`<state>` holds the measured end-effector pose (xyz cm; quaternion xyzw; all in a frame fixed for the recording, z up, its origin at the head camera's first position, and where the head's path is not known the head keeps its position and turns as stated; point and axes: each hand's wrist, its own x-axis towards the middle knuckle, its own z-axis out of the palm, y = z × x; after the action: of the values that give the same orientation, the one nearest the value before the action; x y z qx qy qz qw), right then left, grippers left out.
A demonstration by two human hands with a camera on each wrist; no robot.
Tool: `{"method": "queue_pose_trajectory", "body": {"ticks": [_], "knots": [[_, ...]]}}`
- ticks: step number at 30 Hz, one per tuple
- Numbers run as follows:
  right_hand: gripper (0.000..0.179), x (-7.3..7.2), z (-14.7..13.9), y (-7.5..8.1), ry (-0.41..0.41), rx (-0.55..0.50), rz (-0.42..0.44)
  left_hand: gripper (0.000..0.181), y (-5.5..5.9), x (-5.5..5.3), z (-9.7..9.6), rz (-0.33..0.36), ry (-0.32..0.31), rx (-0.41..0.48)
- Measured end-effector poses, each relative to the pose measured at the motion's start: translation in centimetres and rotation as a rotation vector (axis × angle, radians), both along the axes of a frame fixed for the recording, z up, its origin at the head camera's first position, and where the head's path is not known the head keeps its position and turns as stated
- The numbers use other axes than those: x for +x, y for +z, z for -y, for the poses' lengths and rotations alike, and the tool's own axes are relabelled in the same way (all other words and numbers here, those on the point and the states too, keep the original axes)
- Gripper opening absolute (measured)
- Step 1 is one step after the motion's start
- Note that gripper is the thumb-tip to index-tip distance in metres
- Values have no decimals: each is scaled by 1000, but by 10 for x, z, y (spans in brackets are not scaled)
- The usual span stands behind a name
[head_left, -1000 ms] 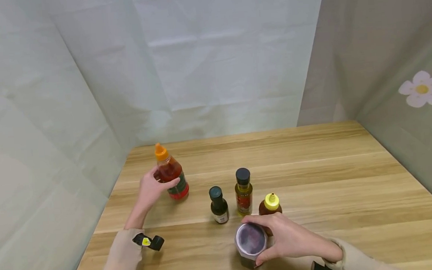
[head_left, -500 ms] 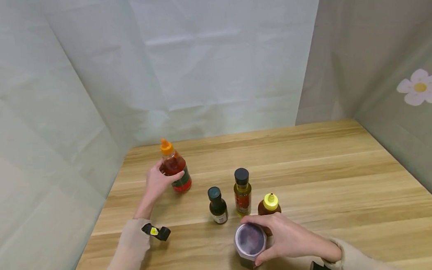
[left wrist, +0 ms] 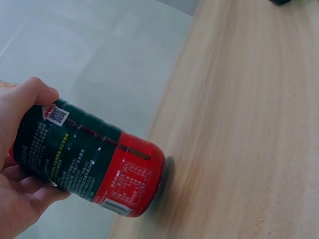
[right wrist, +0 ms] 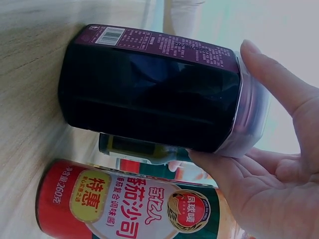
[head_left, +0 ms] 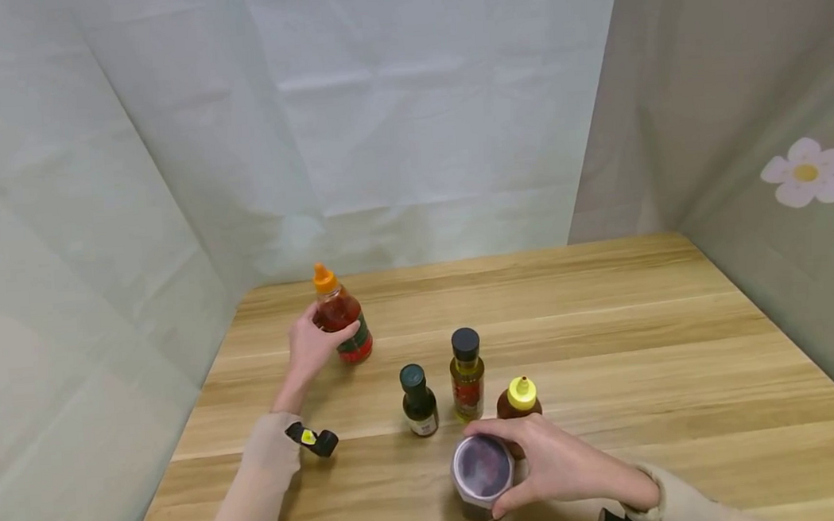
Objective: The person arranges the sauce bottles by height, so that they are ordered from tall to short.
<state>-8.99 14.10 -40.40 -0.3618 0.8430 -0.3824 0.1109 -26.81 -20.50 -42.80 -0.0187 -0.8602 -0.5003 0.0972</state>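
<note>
Two holds on my feed: left hand grips orange-capped bottle, eleven o'clock from the jar right hand clasps.

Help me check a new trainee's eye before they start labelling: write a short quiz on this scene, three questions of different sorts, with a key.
1. In the head view, which bottle stands between the small dark bottle and the yellow-capped bottle, reading left to right?

2. True or false: the left hand grips the orange-capped bottle.

3. What does the right hand hold?
A. The small dark bottle
B. The faceted jar
C. The yellow-capped bottle

Key
1. The black-capped bottle
2. True
3. B
</note>
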Motion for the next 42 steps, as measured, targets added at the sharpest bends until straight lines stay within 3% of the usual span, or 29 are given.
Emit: {"method": "queue_pose_trajectory", "body": {"ticks": [7, 22, 30, 42], "knots": [[74, 1, -1, 0, -2, -3, 21, 62, -4, -7, 0, 2, -1, 3], [75, 2, 0, -1, 7, -16, 35, 64, -11, -8, 4, 13, 22, -37], [74, -3, -1, -1, 4, -7, 47, 63, -12, -12, 4, 7, -9, -22], [75, -8, -2, -2, 17, -19, 24, 71, -12, -17, 7, 54, -82, 36]]}}
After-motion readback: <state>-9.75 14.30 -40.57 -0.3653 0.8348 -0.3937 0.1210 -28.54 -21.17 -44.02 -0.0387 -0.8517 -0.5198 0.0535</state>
